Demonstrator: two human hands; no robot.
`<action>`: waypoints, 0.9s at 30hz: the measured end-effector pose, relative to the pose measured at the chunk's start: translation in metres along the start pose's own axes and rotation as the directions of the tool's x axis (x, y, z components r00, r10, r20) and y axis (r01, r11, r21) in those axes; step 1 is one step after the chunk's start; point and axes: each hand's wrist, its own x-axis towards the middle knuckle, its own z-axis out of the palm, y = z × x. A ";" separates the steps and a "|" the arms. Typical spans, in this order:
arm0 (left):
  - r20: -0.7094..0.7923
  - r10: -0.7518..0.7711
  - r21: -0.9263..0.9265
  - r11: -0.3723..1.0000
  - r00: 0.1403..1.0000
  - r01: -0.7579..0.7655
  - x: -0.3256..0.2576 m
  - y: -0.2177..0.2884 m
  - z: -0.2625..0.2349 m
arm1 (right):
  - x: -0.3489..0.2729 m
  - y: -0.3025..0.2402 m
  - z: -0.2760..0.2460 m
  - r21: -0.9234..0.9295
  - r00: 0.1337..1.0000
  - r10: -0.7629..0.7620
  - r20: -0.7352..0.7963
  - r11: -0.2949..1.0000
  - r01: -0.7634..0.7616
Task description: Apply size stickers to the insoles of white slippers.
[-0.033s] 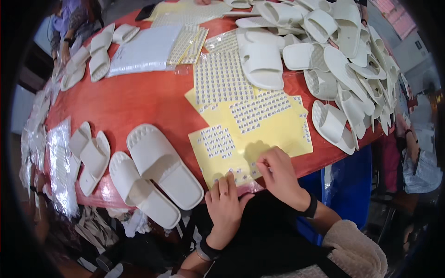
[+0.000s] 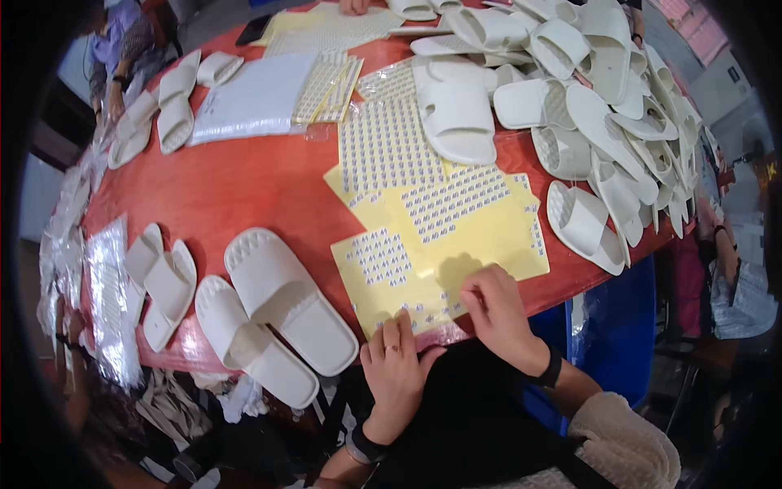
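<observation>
My left hand (image 2: 394, 363) lies with fingers stretched out on the near edge of a yellow sticker sheet (image 2: 371, 301), holding nothing. Small printed stickers dot the sheet, with bare yellow patches between them. Just above its right part, my right hand (image 2: 498, 318) is closed, with thumb and fingertips curled together. Whatever may be between those fingertips is too small or hidden to make out. A second yellow sticker sheet (image 2: 481, 244) lies beside and behind the first. Left of my hands rest two white slippers, one (image 2: 285, 297) partly against the other (image 2: 257, 346).
A large heap of white slippers (image 2: 611, 122) covers the table's right side. Smaller slippers (image 2: 169, 281) and clear plastic bags (image 2: 110, 301) lie at the left edge. A white plastic-wrapped pack (image 2: 252, 98) sits farther back. A blue bin (image 2: 615, 334) stands below the right edge.
The view has shifted slightly, so the near slippers appear a little lower. My right hand is slightly farther right over the sheet; my left hand stays on its near edge.
</observation>
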 end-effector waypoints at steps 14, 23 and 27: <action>0.031 -0.218 -0.184 0.958 0.976 0.220 0.024 0.008 -0.012 | -0.042 0.088 -0.025 -0.023 0.899 -0.081 -0.430 0.997 0.078; -0.240 0.217 -0.169 0.950 0.946 -0.261 0.044 0.053 0.058 | -0.043 0.093 -0.019 -0.023 0.783 -0.115 -0.611 0.991 0.128; -0.273 0.160 -0.072 0.980 0.949 -0.186 0.045 0.056 0.054 | -0.045 0.092 -0.021 0.060 0.776 -0.118 -0.620 0.979 0.196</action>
